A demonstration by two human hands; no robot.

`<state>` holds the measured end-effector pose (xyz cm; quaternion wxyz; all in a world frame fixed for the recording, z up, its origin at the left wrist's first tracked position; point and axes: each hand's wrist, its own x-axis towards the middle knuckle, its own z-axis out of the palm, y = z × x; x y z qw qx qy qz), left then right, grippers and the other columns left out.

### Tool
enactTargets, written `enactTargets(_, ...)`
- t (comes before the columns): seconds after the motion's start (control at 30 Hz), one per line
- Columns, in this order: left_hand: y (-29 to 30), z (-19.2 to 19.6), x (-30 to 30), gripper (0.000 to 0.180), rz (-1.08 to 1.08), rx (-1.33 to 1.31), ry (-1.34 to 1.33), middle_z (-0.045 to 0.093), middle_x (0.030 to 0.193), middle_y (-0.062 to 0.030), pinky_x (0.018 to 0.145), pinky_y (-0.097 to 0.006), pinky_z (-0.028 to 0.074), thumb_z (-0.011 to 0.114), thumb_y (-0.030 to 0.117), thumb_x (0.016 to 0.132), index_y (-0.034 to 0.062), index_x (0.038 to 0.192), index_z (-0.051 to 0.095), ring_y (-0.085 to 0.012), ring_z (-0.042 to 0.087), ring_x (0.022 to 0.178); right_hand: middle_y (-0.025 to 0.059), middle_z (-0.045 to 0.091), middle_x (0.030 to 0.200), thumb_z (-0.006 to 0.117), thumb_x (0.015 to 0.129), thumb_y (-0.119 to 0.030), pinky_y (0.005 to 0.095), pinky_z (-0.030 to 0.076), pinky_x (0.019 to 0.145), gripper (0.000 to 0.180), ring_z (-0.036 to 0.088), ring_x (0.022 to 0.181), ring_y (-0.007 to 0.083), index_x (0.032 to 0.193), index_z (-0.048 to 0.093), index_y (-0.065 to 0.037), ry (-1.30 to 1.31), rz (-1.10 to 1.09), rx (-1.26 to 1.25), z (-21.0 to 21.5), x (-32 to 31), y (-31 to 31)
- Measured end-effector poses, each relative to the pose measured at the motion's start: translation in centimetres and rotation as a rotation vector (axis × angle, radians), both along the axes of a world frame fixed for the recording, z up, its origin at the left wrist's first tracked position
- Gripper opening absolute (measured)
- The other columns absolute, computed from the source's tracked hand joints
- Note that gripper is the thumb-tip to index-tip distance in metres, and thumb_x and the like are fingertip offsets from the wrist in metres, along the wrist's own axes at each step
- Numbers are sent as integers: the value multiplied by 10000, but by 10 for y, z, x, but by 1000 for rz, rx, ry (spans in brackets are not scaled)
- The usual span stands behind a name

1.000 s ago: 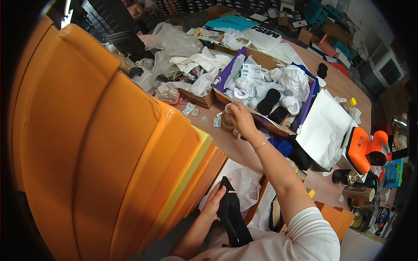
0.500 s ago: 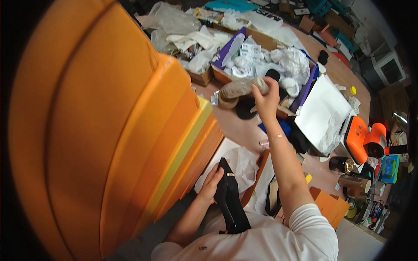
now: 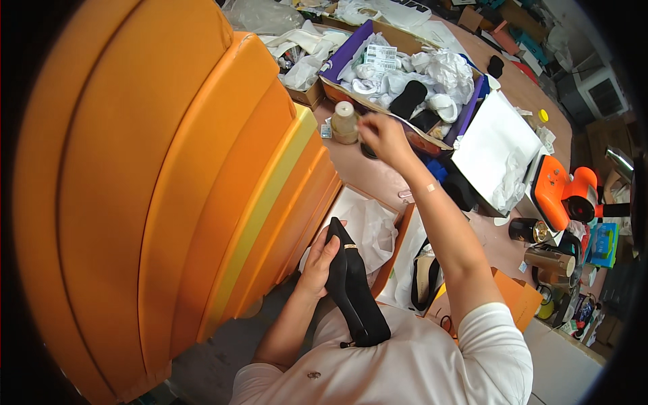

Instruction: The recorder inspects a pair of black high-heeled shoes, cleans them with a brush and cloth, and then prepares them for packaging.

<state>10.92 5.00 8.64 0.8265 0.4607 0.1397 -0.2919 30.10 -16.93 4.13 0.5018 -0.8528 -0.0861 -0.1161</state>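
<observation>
Black high-heeled shoe [image 3: 351, 287] held against the person's chest, long axis running from the toe near the open shoebox [image 3: 395, 250] down to the heel at the white shirt. Left hand [image 3: 322, 260] wraps its left side, fingers closed on the upper. Right hand [image 3: 383, 135] reaches far forward, well apart from the shoe, fingers pinched on something small and dark just beside a beige bottle [image 3: 345, 122]; what it pinches is unclear. Purple box [image 3: 351, 47] of crumpled white paper beyond.

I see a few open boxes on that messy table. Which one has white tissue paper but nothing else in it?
The orange-edged box nearest the person, beside the black shoe in the left hand. The purple box farther back is crammed with paper and dark items.
</observation>
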Motion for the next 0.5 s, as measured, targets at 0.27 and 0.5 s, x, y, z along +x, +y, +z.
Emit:
enactTargets(0.27,-42,10,-14,484,-155,-74,-40,582,876,-16,622,-207,500,550,325,980,41,1346,411,-67,588,718,100,649,882,708,799,4,291,497,734,141,641,832,191,937,679,-2,261,-81,343,108,-305,2)
enactTargets(0.5,-75,25,-29,512,-352,-92,-162,605,883,-71,665,-243,540,508,385,983,57,1361,400,-126,633,769,84,592,847,750,725,-1,333,459,633,287,573,721,239,998,663,-17,-224,-234,-47,109,-325,10)
